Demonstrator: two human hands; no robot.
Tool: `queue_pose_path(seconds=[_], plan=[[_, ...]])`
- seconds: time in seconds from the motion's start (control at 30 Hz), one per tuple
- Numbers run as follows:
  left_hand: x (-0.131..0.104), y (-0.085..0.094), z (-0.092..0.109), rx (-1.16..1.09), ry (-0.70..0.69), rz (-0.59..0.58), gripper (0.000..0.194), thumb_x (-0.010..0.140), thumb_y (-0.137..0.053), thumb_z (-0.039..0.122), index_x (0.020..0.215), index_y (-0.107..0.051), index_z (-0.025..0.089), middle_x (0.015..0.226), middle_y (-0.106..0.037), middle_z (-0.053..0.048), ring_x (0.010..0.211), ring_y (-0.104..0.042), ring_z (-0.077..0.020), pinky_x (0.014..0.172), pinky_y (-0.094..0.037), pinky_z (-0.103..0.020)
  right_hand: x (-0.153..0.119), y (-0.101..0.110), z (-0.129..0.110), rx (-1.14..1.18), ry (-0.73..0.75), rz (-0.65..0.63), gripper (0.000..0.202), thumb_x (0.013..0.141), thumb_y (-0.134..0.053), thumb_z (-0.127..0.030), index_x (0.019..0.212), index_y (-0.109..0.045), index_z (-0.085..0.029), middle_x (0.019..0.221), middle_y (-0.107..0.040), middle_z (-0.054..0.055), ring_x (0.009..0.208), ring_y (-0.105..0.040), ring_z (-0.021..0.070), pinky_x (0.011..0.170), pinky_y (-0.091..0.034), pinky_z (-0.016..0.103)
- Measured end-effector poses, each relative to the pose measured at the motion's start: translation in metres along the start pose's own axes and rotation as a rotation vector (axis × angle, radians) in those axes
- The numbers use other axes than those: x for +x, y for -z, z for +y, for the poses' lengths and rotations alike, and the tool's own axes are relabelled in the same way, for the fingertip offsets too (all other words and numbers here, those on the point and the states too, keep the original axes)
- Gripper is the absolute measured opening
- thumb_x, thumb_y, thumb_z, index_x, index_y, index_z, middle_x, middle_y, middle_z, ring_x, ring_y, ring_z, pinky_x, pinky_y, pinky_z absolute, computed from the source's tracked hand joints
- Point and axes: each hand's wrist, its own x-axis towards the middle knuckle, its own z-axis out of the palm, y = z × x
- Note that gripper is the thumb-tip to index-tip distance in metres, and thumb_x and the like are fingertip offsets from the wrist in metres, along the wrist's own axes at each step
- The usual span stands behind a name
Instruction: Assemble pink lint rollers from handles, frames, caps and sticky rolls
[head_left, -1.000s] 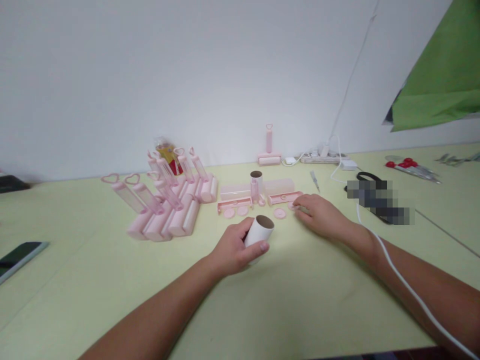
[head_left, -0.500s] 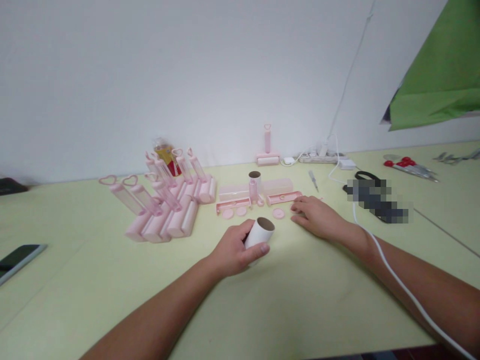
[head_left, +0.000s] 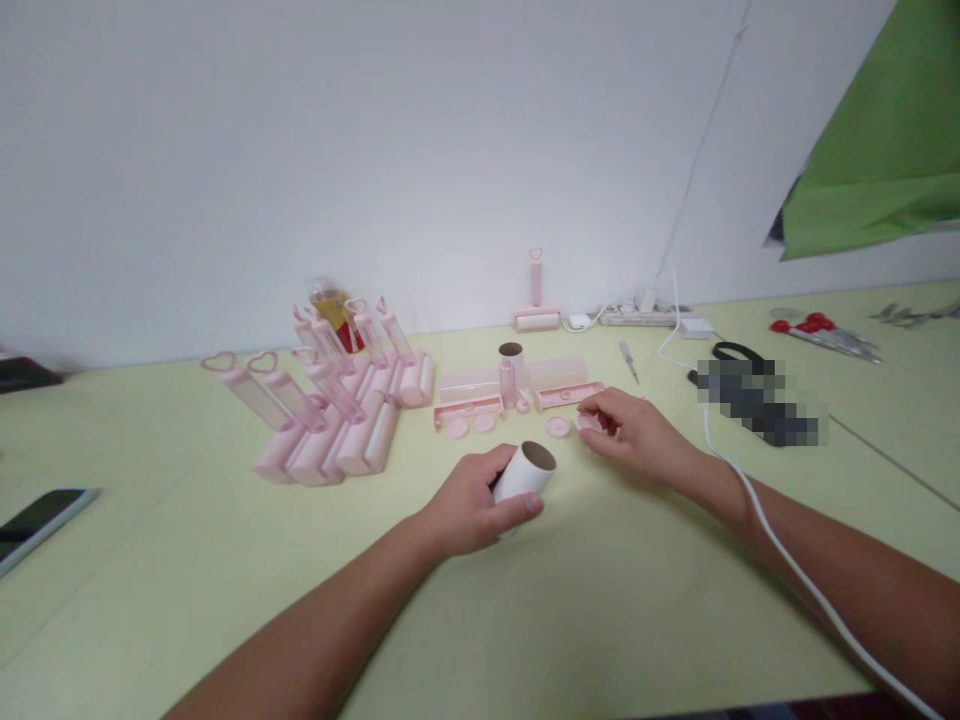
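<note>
My left hand (head_left: 480,505) is closed round a white sticky-paper roll (head_left: 517,482), its open brown cardboard end tilted up and to the right. In my right hand (head_left: 630,430), thumb and fingers grip a pink round end cap (head_left: 587,422), partly hidden by the fingers. Just left of it another pink end cap (head_left: 558,428) lies flat, and two more caps (head_left: 471,427) are farther left. Behind them are two pink roller frames (head_left: 570,396), clear pink covers (head_left: 559,373), a pink handle (head_left: 508,384) and a second white roll (head_left: 511,352) standing upright.
Several assembled pink lint rollers (head_left: 337,420) stand at the left, one more (head_left: 536,300) against the wall. A screwdriver (head_left: 628,362), power strip (head_left: 645,317), red-handled scissors (head_left: 817,328) and a blurred-out dark object (head_left: 757,400) are at the right. A white cable (head_left: 780,550) crosses my right arm.
My right hand has picked at the rightmost end cap and now tilts it up between thumb and fingers. My left hand, with the roll, has shifted slightly right and down.
</note>
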Motion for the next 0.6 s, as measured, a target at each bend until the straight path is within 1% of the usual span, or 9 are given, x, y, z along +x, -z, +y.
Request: queue_pose_path(seconds=[0.1, 0.17, 0.23, 0.3, 0.37, 0.43, 0.5, 0.6], plan=[[0.001, -0.001, -0.001, 0.006, -0.003, -0.022, 0.048, 0.084, -0.06, 0.057, 0.109, -0.063, 0.016, 0.085, -0.059, -0.001, 0.073, -0.051, -0.0145, 0.066, -0.037, -0.025, -0.003, 0.0, -0.008, 0.121, 0.051, 0.034, 0.034, 0.088, -0.057, -0.025, 0.122, -0.06, -0.021, 0.098, -0.061, 0.006, 0.078, -0.057, 0.0166, 0.071, -0.047, 0.03], [0.001, -0.001, -0.001, 0.002, -0.003, -0.035, 0.047, 0.085, -0.06, 0.055, 0.111, -0.063, 0.016, 0.087, -0.06, -0.002, 0.073, -0.051, -0.0145, 0.067, -0.038, -0.025, -0.005, -0.001, -0.012, 0.191, 0.104, 0.054, 0.035, 0.09, -0.055, -0.025, 0.125, -0.059, -0.023, 0.102, -0.059, 0.007, 0.082, -0.058, 0.0173, 0.073, -0.049, 0.031], [0.001, -0.001, 0.0, 0.003, -0.002, -0.039, 0.048, 0.085, -0.06, 0.055, 0.112, -0.063, 0.016, 0.089, -0.061, -0.002, 0.075, -0.053, -0.015, 0.068, -0.038, -0.025, -0.007, -0.002, -0.016, 0.243, 0.147, 0.083, 0.029, 0.09, -0.055, -0.023, 0.119, -0.061, -0.023, 0.1, -0.058, 0.007, 0.083, -0.057, 0.0177, 0.073, -0.05, 0.031], [0.001, -0.001, 0.0, 0.008, -0.002, -0.04, 0.048, 0.085, -0.06, 0.055, 0.113, -0.063, 0.017, 0.091, -0.062, -0.003, 0.077, -0.053, -0.0155, 0.069, -0.039, -0.025, -0.008, -0.002, -0.02, 0.279, 0.163, 0.126, 0.019, 0.087, -0.058, -0.021, 0.105, -0.062, -0.023, 0.097, -0.056, 0.006, 0.083, -0.056, 0.0179, 0.073, -0.049, 0.032], [0.001, -0.001, 0.0, 0.012, 0.001, -0.04, 0.049, 0.085, -0.06, 0.056, 0.114, -0.062, 0.017, 0.091, -0.062, -0.003, 0.077, -0.053, -0.0156, 0.069, -0.039, -0.025, -0.01, -0.003, -0.023, 0.308, 0.164, 0.153, 0.01, 0.083, -0.061, -0.019, 0.092, -0.058, -0.022, 0.093, -0.055, 0.005, 0.083, -0.055, 0.0186, 0.074, -0.049, 0.033], [0.002, -0.001, 0.0, 0.016, 0.005, -0.04, 0.05, 0.084, -0.059, 0.057, 0.113, -0.062, 0.017, 0.09, -0.062, -0.003, 0.076, -0.053, -0.0155, 0.068, -0.039, -0.025, -0.012, -0.003, -0.026, 0.356, 0.172, 0.145, 0.01, 0.081, -0.062, -0.019, 0.084, -0.054, -0.022, 0.091, -0.055, 0.005, 0.085, -0.055, 0.0199, 0.077, -0.048, 0.034], [0.002, -0.001, 0.0, 0.019, 0.01, -0.039, 0.05, 0.084, -0.059, 0.058, 0.112, -0.062, 0.016, 0.089, -0.062, -0.003, 0.075, -0.053, -0.0155, 0.067, -0.039, -0.025, -0.014, -0.005, -0.029, 0.446, 0.183, 0.121, 0.01, 0.081, -0.062, -0.02, 0.082, -0.052, -0.022, 0.095, -0.057, 0.006, 0.091, -0.057, 0.0213, 0.082, -0.048, 0.037], [0.002, -0.002, 0.003, 0.012, 0.014, -0.057, 0.051, 0.083, -0.059, 0.059, 0.111, -0.063, 0.016, 0.089, -0.063, -0.003, 0.075, -0.054, -0.0157, 0.067, -0.04, -0.025, -0.019, -0.009, -0.035, 0.593, 0.164, 0.093, 0.009, 0.084, -0.062, -0.022, 0.083, -0.054, -0.023, 0.109, -0.059, 0.009, 0.104, -0.059, 0.0231, 0.092, -0.048, 0.04]])
